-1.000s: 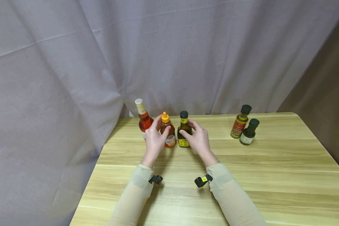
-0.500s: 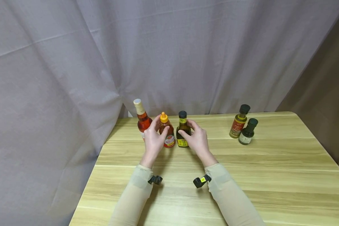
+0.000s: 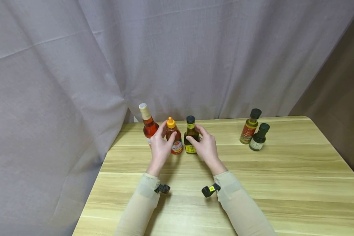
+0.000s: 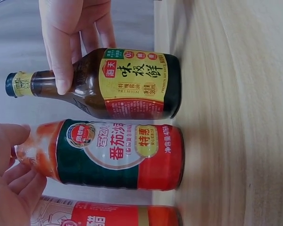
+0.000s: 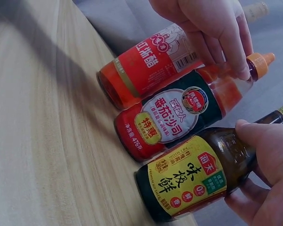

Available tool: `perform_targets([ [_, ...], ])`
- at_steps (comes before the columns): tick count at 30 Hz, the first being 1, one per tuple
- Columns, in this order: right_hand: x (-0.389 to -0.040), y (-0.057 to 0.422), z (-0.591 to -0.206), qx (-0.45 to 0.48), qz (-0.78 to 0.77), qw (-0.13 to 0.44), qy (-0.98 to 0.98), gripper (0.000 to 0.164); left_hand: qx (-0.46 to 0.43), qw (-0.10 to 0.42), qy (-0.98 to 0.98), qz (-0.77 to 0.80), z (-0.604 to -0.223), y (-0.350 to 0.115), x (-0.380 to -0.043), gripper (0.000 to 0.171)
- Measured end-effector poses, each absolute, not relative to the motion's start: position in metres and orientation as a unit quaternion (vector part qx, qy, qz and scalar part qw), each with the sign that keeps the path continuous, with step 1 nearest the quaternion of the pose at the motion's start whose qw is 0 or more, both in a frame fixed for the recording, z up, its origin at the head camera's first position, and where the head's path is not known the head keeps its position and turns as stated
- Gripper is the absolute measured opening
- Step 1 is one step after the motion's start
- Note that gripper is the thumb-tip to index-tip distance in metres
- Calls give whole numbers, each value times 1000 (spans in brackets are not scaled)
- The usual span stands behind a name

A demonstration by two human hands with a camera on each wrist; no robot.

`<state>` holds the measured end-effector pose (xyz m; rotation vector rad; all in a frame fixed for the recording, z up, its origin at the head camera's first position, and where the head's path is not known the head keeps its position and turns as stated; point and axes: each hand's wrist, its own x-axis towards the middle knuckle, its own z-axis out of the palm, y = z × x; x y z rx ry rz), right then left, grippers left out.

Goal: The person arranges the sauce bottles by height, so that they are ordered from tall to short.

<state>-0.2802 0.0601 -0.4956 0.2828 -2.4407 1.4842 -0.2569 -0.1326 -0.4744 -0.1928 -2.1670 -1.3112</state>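
My left hand (image 3: 160,145) holds a ketchup bottle (image 3: 177,146) with an orange nozzle cap, thumb and fingers around its upper part. Just to the right, my right hand (image 3: 208,146) grips a dark soy sauce bottle (image 3: 190,148) with a yellow label, its thumb on the bottle's shoulder. Both bottles stand upright on the table, side by side with a narrow gap. A taller bottle of red vinegar (image 3: 150,128) stands left of the ketchup, partly hidden behind my left hand. The left wrist view shows the ketchup label (image 4: 118,153) facing me; the right wrist view shows the soy sauce label (image 5: 188,176).
Towards the right of the wooden table (image 3: 298,177) stand a bottle with a red label (image 3: 249,131) and a shorter dark bottle with a white label (image 3: 258,143), close together. A grey curtain (image 3: 194,59) hangs behind the table's back edge.
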Motion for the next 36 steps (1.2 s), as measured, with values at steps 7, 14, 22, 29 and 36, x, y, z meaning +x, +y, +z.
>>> perform_targets([
  [7, -281, 60, -497, 102, 503, 147, -845, 63, -87, 305, -812, -490, -475, -133, -256, 57],
  [14, -280, 60, -495, 113, 497, 163, -844, 61, -118, 376, -810, -434, -475, -129, -253, 60],
  [22, -280, 61, -496, 117, 492, 174, -845, 61, -197, 464, -760, -411, -464, -119, -251, 52],
  [29, -282, 67, -499, 130, 507, 143, -840, 62, -242, 458, -739, -431, -463, -107, -249, 44],
  [36, -283, 85, -487, 173, 520, 110, -829, 61, -213, 408, -749, -476, -462, -101, -251, 41],
])
